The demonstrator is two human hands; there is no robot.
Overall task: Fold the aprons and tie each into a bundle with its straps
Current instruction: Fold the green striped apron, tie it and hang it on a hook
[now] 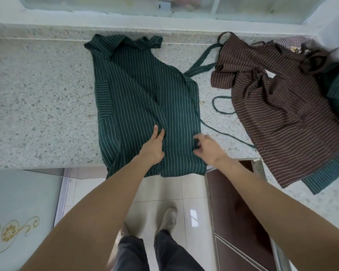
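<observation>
left fingers [158,133] flat on green apron [137,90]; right fingers [198,142] pinching its fabric | countertop [37,98]

1. A green striped apron [145,98] lies on the speckled counter [37,98], its hem hanging over the near edge.
2. The left hand [154,146] presses flat on the apron.
3. The right hand [207,147] pinches its cloth.
4. A brown striped apron [278,102] lies right of the green apron.

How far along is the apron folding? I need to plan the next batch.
Done: no tied bundle is in view. In hand: the green apron lies partly folded lengthwise on the counter, left hand pressing it, right hand gripping its edge, straps loose. Left: the brown apron lies crumpled over more cloth.
</observation>
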